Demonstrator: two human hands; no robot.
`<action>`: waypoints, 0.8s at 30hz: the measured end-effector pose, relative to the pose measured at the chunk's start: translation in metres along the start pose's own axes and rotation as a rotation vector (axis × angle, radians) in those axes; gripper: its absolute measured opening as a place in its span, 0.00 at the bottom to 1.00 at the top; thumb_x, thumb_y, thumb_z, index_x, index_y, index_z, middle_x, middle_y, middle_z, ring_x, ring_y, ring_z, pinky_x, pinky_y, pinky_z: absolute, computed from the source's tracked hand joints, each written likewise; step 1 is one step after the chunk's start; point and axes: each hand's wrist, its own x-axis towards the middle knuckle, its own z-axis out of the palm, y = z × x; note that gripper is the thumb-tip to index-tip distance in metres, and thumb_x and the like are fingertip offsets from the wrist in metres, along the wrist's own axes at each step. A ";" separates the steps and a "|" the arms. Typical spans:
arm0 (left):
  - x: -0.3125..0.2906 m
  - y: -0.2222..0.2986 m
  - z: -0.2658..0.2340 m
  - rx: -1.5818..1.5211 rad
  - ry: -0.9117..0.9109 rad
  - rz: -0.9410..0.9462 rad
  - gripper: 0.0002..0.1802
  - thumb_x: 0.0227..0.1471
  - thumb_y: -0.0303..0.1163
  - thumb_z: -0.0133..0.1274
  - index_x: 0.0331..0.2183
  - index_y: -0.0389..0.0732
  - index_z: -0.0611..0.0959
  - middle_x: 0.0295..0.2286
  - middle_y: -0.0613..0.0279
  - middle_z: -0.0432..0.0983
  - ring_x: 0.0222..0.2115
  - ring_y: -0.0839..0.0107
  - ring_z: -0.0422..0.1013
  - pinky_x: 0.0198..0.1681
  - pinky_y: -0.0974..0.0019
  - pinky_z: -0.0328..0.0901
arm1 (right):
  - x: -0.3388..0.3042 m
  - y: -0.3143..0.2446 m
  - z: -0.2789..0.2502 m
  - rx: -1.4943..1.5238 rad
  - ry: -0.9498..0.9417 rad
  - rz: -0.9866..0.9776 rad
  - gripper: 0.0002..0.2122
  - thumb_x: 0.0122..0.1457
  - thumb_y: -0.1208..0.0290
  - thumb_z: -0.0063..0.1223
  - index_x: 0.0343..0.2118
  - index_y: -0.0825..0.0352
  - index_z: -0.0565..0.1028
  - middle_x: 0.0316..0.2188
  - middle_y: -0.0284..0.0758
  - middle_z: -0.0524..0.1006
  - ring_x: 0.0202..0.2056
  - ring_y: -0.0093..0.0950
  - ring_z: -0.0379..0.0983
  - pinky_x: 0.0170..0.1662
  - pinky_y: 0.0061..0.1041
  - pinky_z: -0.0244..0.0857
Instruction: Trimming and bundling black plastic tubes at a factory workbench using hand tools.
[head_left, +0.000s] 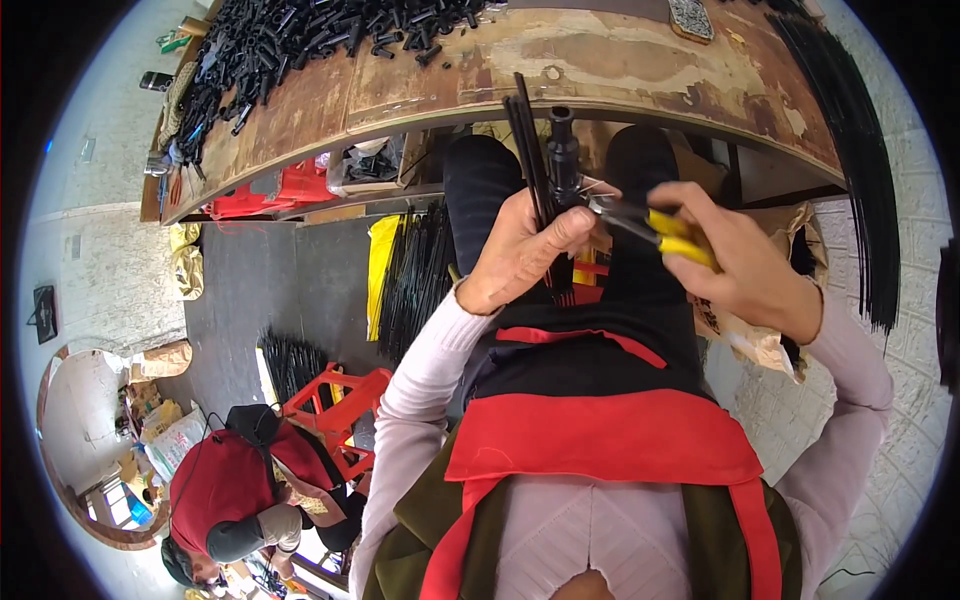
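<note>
Over my lap, my left hand [520, 250] is closed around a bundle of thin black rods [527, 140] and a black tubular part [563, 150] with a stepped collar. Both point up toward the table edge. My right hand [740, 260] grips pliers with yellow handles [685, 248], partly blurred by motion. The jaws meet the tubular part just beside my left thumb. Thin wire ends show near them; my fingers hide the exact contact. Lower ends of the rods come out below my left hand, above the red and black apron [600, 435].
The wooden table [620, 75] carries a heap of black tubular parts [300, 40] and a small metal tin [690, 18]. Long black rods [860, 150] hang over its right end. More rod bundles [412, 285] stand at left, near a red stool [340, 410] and another person [235, 490].
</note>
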 end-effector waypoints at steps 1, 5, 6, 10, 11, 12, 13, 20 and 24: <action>-0.001 0.001 0.005 -0.003 0.022 0.026 0.26 0.57 0.47 0.55 0.47 0.34 0.77 0.23 0.72 0.66 0.24 0.83 0.60 0.28 0.77 0.58 | 0.001 0.003 0.002 -0.293 0.132 -0.110 0.13 0.56 0.71 0.51 0.42 0.70 0.67 0.21 0.33 0.73 0.24 0.26 0.74 0.28 0.26 0.64; -0.006 -0.004 0.001 0.029 -0.035 0.052 0.19 0.60 0.46 0.52 0.37 0.37 0.75 0.23 0.72 0.65 0.24 0.82 0.58 0.26 0.76 0.56 | 0.006 -0.022 0.000 -0.071 -0.081 0.169 0.11 0.62 0.68 0.50 0.40 0.71 0.72 0.22 0.32 0.74 0.24 0.23 0.72 0.29 0.24 0.64; -0.005 -0.004 0.001 0.027 -0.037 0.051 0.19 0.60 0.46 0.52 0.37 0.37 0.75 0.23 0.72 0.65 0.24 0.82 0.58 0.26 0.76 0.56 | 0.004 -0.030 0.003 0.204 -0.174 0.415 0.11 0.63 0.67 0.50 0.40 0.72 0.73 0.23 0.32 0.74 0.24 0.23 0.72 0.29 0.24 0.65; -0.003 -0.009 0.002 0.058 -0.048 0.094 0.20 0.60 0.48 0.51 0.34 0.38 0.74 0.21 0.73 0.62 0.22 0.82 0.57 0.25 0.75 0.55 | 0.004 -0.010 0.004 0.154 -0.048 0.105 0.14 0.65 0.65 0.46 0.42 0.73 0.73 0.24 0.34 0.77 0.22 0.22 0.70 0.28 0.22 0.64; -0.003 -0.009 0.002 0.025 -0.051 0.083 0.20 0.60 0.49 0.51 0.33 0.39 0.74 0.21 0.73 0.62 0.22 0.82 0.56 0.25 0.75 0.55 | 0.004 -0.012 -0.001 0.152 -0.047 0.106 0.14 0.65 0.65 0.46 0.42 0.73 0.73 0.24 0.34 0.77 0.22 0.22 0.70 0.28 0.22 0.64; -0.004 -0.009 0.001 0.024 -0.049 0.080 0.20 0.60 0.49 0.51 0.33 0.39 0.74 0.21 0.73 0.62 0.22 0.82 0.56 0.25 0.75 0.55 | 0.005 -0.020 -0.007 0.055 -0.102 0.120 0.14 0.66 0.64 0.45 0.40 0.73 0.73 0.24 0.35 0.77 0.22 0.21 0.69 0.27 0.22 0.64; -0.004 -0.009 0.000 0.031 -0.060 0.078 0.21 0.60 0.49 0.51 0.33 0.39 0.74 0.21 0.73 0.62 0.22 0.82 0.57 0.25 0.75 0.55 | 0.004 -0.028 -0.014 -0.042 -0.156 0.134 0.14 0.66 0.64 0.44 0.38 0.73 0.73 0.24 0.35 0.77 0.21 0.21 0.69 0.27 0.22 0.63; -0.003 -0.011 -0.002 0.047 -0.059 0.096 0.21 0.60 0.49 0.51 0.32 0.38 0.74 0.21 0.73 0.63 0.22 0.82 0.57 0.25 0.76 0.56 | 0.012 -0.053 -0.019 0.011 -0.222 0.390 0.16 0.66 0.60 0.44 0.30 0.72 0.70 0.20 0.33 0.74 0.19 0.20 0.68 0.25 0.21 0.61; -0.005 -0.009 -0.002 0.032 -0.062 0.082 0.21 0.60 0.49 0.51 0.32 0.38 0.74 0.20 0.73 0.62 0.22 0.83 0.57 0.24 0.76 0.55 | 0.014 -0.046 -0.012 0.109 -0.235 0.462 0.14 0.65 0.61 0.47 0.30 0.69 0.68 0.18 0.30 0.69 0.18 0.16 0.64 0.21 0.19 0.58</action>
